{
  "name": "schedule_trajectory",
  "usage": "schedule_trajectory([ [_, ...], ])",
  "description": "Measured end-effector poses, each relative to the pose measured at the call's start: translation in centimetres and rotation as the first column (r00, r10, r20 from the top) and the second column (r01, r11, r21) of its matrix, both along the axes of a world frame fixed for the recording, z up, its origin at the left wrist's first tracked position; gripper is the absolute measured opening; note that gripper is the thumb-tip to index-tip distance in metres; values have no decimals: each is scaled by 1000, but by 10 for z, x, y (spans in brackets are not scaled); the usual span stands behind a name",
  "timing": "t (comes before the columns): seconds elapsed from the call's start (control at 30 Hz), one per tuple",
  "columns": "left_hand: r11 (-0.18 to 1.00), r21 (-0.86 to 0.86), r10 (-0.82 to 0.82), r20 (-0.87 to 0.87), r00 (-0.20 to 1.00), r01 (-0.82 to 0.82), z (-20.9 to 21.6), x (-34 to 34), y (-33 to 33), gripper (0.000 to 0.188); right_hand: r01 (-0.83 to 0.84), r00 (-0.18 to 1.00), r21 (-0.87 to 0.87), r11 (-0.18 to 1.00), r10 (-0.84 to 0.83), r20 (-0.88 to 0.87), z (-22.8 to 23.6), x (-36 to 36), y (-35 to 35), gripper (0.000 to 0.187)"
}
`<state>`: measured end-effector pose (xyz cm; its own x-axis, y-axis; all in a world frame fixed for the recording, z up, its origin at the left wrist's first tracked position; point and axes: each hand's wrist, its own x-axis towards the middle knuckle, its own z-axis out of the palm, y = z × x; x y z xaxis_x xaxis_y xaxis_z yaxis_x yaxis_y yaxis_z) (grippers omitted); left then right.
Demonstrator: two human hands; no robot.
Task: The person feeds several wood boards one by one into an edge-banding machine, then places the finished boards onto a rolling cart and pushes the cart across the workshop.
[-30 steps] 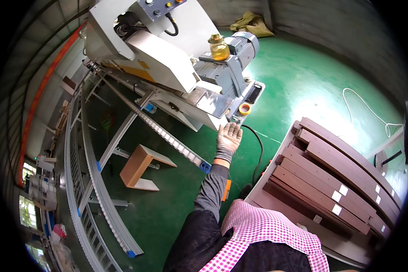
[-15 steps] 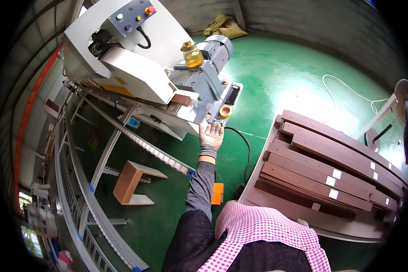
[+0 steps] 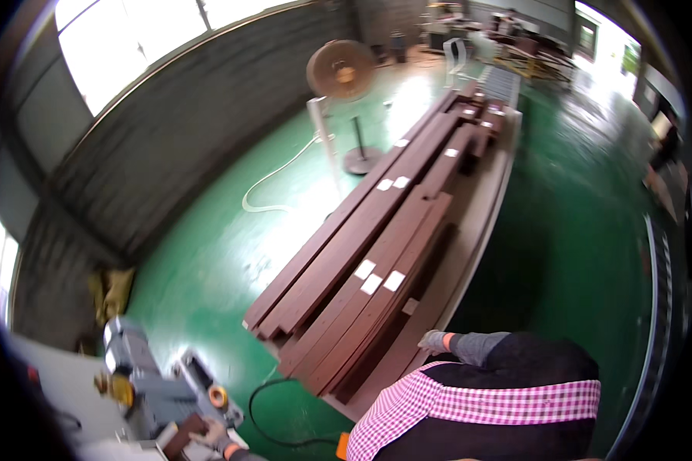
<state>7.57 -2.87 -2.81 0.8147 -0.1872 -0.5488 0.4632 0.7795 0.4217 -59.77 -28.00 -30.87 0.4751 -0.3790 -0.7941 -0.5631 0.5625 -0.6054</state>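
green floor [image 3: 200, 284] shines beneath a dark wall [image 3: 207, 138], with a round fan [image 3: 332, 77] standing beyond the table [image 3: 480, 200]. long brown boards [image 3: 338, 250] lie lengthwise along that table, several bearing white labels [image 3: 365, 270]. my hands are well apart. down at the lower left, my left hand [image 3: 214, 434] is at the end of a short brown piece [image 3: 181, 439] on the machine, beside a grey motor [image 3: 127, 349], a yellow jar [image 3: 121, 390] and a roll of tape [image 3: 211, 395]. it seems to touch that piece, but blur keeps me from telling whether my fingers are closed on it. my right hand [image 3: 434, 340] is low by the table's near side, its grip unclear too.
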Motion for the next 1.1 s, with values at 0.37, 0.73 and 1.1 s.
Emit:
schedule_trajectory([
  [0.37, 976, 50, -212, 12, 977, 211, 14, -16, -116, 22, 1, 893, 505, 863, -229, 388, 59, 71, 6, 12],
  [0.73, 822, -71, -555, 120, 823, 564, -6, -120, -158, 30, -6, 799, -229, 973, 142, 584, 310, 293, -13, 41],
  [1.1, 857, -172, -480, 79, 874, 486, 30, -286, -172, 10, 422, 616, 259, 869, -485, 621, 333, 236, -29, 27],
])
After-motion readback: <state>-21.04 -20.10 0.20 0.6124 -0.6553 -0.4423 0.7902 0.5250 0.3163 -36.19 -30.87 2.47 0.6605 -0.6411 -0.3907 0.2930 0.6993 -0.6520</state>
